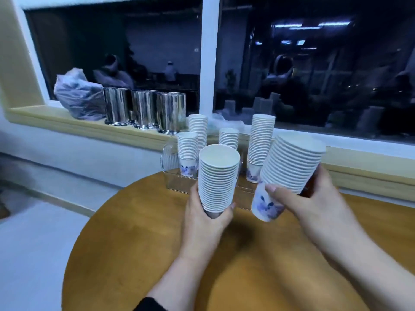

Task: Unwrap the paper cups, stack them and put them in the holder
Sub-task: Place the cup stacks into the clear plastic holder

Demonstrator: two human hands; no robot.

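Note:
My left hand (207, 217) grips the bottom of an upright stack of white paper cups (219, 178) above the round table. My right hand (314, 198) holds a second, thicker cup stack (289, 167), tilted to the right, its lowest cup printed with a blue pattern. Behind both stands a clear plastic holder (171, 162) at the table's far edge. Several cup stacks stand in it: a short one at the left (188, 149), a taller one behind it (198, 129), one in the middle (228, 138) and a tall one at the right (261, 142).
The round wooden table (134, 254) stands against a windowsill (67, 122). On the sill are three shiny metal canisters (143, 110) and a tied plastic bag (77, 95). Crumpled clear wrapping (221, 122) lies behind the holder. The dark window reflects the room.

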